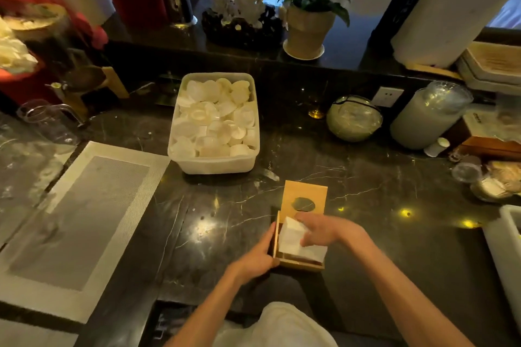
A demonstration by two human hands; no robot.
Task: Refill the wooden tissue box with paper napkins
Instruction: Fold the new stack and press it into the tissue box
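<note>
A small wooden tissue box stands open on the dark marble counter near the front edge. Its wooden lid, with an oval hole, lies flat on the counter just behind it. A stack of white paper napkins sits in the box, sticking out above the rim. My left hand grips the box's left wall. My right hand rests on top of the napkins, fingers curled over them.
A white plastic tub full of pale round pieces stands behind the box. A woven placemat lies at the left. At the right are a glass bowl, a lying stack of plastic lids, small cups and a white container.
</note>
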